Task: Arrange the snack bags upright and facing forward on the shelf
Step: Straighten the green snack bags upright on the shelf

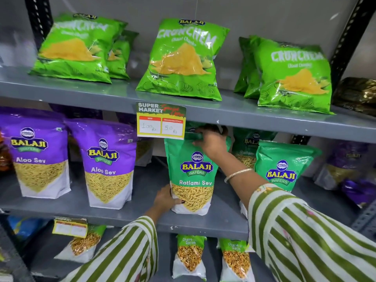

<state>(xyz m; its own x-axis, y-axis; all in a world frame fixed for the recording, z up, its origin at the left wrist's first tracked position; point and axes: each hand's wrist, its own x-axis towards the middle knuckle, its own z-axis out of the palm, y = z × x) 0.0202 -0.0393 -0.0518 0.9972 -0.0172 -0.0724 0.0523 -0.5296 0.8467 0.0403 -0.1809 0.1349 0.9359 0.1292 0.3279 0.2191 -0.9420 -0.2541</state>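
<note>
A green Ratlami Sev bag (pixel 191 180) stands upright on the middle shelf (pixel 126 212), label facing me. My left hand (pixel 165 198) grips its lower left edge, thumb across the front. My right hand (pixel 211 142) holds the bag's top edge just under the upper shelf. Another green Balaji bag (pixel 281 167) stands upright to the right, with a third one (pixel 247 147) behind it. Two purple Aloo Sev bags (pixel 38 155) (pixel 108 165) stand upright at the left.
Green Crunchem chip bags (pixel 183 60) lean back on the top shelf. A price tag (pixel 160 121) hangs from that shelf's front edge next to my right hand. Chana Garam bags (pixel 190 257) stand on the bottom shelf. Purple bags (pixel 345 165) lie at far right.
</note>
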